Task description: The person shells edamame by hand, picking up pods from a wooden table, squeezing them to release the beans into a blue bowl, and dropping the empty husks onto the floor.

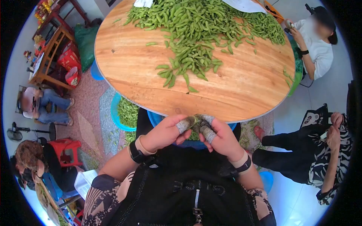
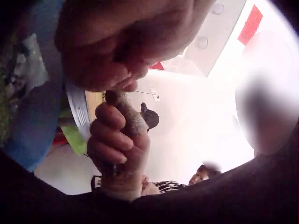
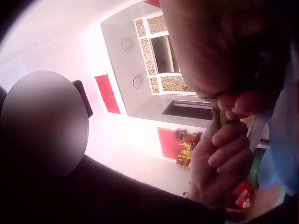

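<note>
In the head view my left hand point(image 1: 160, 133) and right hand point(image 1: 226, 141) meet just off the table's near edge. Grey tape wraps the thumbs and some fingers. Between the fingertips both hands pinch a green soybean pod point(image 3: 223, 115), mostly covered by the fingers. Beneath them stands a blue basin point(image 1: 152, 117), largely hidden by hands and table. A big heap of green soybean pods point(image 1: 196, 19) lies on the wooden table point(image 1: 241, 83), trailing towards me. In the left wrist view the right hand's fingers point(image 2: 112, 133) are curled.
Left of my legs a turquoise basin point(image 1: 114, 113) holds more green pods. At right sit a person in white point(image 1: 316, 56) and a person in a striped top point(image 1: 328, 158). Others sit at left near a red stool point(image 1: 66, 148) and a fan point(image 1: 15, 133).
</note>
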Available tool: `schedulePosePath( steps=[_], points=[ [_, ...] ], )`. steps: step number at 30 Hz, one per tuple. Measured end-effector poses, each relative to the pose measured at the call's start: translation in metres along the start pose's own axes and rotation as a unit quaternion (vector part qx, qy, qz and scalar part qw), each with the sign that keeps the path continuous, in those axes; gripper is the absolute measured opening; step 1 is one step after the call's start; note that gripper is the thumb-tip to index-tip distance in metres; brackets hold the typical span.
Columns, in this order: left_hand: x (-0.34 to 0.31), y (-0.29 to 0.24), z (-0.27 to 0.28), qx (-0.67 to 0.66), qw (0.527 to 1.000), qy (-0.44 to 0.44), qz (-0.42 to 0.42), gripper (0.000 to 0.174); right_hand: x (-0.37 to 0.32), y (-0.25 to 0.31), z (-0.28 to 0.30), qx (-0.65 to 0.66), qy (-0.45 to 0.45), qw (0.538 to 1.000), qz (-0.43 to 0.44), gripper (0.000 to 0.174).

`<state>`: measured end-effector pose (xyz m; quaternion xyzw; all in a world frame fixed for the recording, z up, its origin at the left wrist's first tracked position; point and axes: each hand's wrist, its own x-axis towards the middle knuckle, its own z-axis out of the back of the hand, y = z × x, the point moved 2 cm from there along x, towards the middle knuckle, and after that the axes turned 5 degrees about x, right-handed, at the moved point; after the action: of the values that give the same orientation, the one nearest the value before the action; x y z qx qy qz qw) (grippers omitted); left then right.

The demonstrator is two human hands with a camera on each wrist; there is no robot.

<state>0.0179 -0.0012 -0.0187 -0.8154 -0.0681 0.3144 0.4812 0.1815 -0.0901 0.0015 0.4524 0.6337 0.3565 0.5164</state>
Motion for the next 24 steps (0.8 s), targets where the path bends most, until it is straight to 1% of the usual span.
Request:
schedulePosePath(
  steps=[2, 3, 4, 5, 6, 7, 8, 9, 10, 11, 12, 13, 14, 15, 17, 18, 19, 20, 21, 22, 23, 24],
  points=[
    [0.001, 0.0, -0.002, 0.179, 0.982, 0.006, -0.054, 0.006, 0.002, -0.006, 0.001, -0.012, -0.012, 1.0, -0.018, 0.029],
    [0.001, 0.001, -0.005, 0.179, 0.982, 0.006, -0.054, 0.006, 0.008, -0.011, 0.003, -0.13, -0.066, 0.982, 0.116, 0.025],
    [0.001, 0.0, -0.009, 0.221, 0.969, 0.016, -0.107, 0.006, 0.01, -0.011, 0.003, -0.244, -0.118, 0.93, 0.246, 0.022],
    [0.0, -0.001, -0.012, 0.262, 0.951, 0.026, -0.159, 0.006, 0.01, -0.01, 0.004, -0.244, -0.119, 0.93, 0.246, 0.022],
    [-0.001, -0.002, -0.012, 0.263, 0.951, 0.026, -0.159, 0.006, 0.01, -0.007, 0.004, -0.326, -0.124, 0.906, 0.238, 0.025],
    [-0.003, -0.002, -0.01, 0.252, 0.959, 0.023, -0.13, 0.007, 0.009, -0.004, 0.003, -0.406, -0.129, 0.876, 0.228, 0.029],
    [-0.004, -0.003, -0.008, 0.24, 0.965, 0.019, -0.103, 0.007, 0.008, -0.003, 0.002, -0.406, -0.129, 0.876, 0.228, 0.029],
    [-0.006, -0.003, -0.007, 0.24, 0.965, 0.018, -0.102, 0.007, 0.008, -0.003, 0.0, -0.442, -0.135, 0.858, 0.225, 0.028],
    [-0.009, -0.003, -0.003, 0.26, 0.963, -0.023, -0.072, 0.007, 0.007, -0.003, -0.002, -0.478, -0.14, 0.839, 0.222, 0.027],
    [-0.012, -0.002, 0.001, 0.278, 0.957, -0.066, -0.041, 0.007, 0.004, 0.0, -0.004, -0.477, -0.136, 0.839, 0.222, 0.027],
    [-0.013, 0.0, 0.004, 0.277, 0.958, -0.069, -0.04, 0.007, -0.001, 0.004, -0.007, -0.471, -0.128, 0.842, 0.23, 0.025],
    [-0.014, 0.001, 0.008, 0.352, 0.924, -0.107, -0.108, 0.007, -0.005, 0.006, -0.01, -0.465, -0.12, 0.844, 0.238, 0.023],
    [-0.015, 0.0, 0.01, 0.423, 0.878, -0.142, -0.175, 0.006, -0.005, 0.004, -0.011, -0.464, -0.12, 0.845, 0.236, 0.023],
    [-0.015, 0.001, 0.008, 0.422, 0.879, -0.141, -0.174, 0.006, -0.006, 0.002, -0.012, -0.457, -0.127, 0.845, 0.247, 0.025],
    [-0.016, 0.0, 0.003, 0.462, 0.855, -0.119, -0.204, 0.006, -0.003, -0.004, -0.012, -0.452, -0.136, 0.843, 0.256, 0.026],
    [-0.016, -0.001, 0.001, 0.461, 0.855, -0.118, -0.205, 0.006, 0.002, -0.009, -0.012, -0.44, -0.126, 0.844, 0.28, 0.027],
    [-0.018, -0.002, -0.003, 0.472, 0.848, -0.082, -0.226, 0.007, 0.004, -0.01, -0.012, -0.427, -0.115, 0.844, 0.303, 0.028],
    [-0.019, -0.004, -0.005, 0.482, 0.839, -0.046, -0.247, 0.007, 0.003, -0.006, -0.012, -0.428, -0.114, 0.844, 0.303, 0.028],
    [-0.021, -0.007, -0.007, 0.465, 0.842, -0.018, -0.273, 0.011, 0.002, 0.001, -0.011, -0.319, -0.074, 0.926, 0.191, 0.027],
    [-0.021, -0.009, -0.006, 0.464, 0.842, -0.019, -0.273, 0.011, 0.002, 0.002, -0.009, -0.198, -0.032, 0.977, 0.072, 0.028],
    [-0.022, -0.009, -0.006, 0.414, 0.872, 0.025, -0.262, 0.009, 0.003, 0.003, -0.007, -0.199, -0.032, 0.977, 0.07, 0.028],
    [-0.023, -0.009, -0.006, 0.36, 0.896, 0.071, -0.249, 0.008, 0.004, -0.001, -0.004, -0.097, 0.004, 0.995, 0.004, 0.027]
  ],
)
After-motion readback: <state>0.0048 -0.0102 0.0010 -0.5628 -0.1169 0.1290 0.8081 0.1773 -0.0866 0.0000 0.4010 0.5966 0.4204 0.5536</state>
